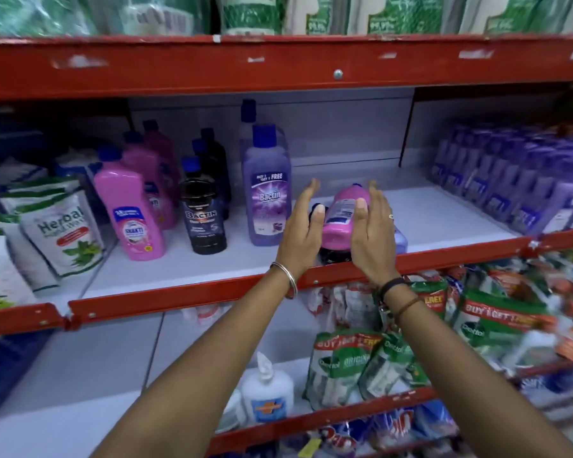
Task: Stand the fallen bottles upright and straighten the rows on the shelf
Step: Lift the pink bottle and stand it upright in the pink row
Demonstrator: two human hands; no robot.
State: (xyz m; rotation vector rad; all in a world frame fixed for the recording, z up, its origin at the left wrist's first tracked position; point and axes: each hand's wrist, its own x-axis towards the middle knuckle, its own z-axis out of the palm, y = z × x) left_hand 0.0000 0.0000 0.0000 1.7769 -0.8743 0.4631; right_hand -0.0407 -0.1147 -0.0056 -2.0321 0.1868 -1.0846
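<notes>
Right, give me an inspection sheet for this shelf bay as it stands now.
Surface: white shelf with red front rail, bare patch right of the hands.
Job's things: pink bottle lying on its side atop a fallen dark bottle at the shelf front, with a fallen purple one beside them; pink row, black row and purple Bactin row stand upright.
Clutter: Herbal refill pouches at left, wrapped purple packs at right.
Grippers: left hand and right hand open, flanking the pink bottle, no grip closed.
Cables: nothing seen.
Surroundings: green pouches and a white bottle on the shelf below.
</notes>
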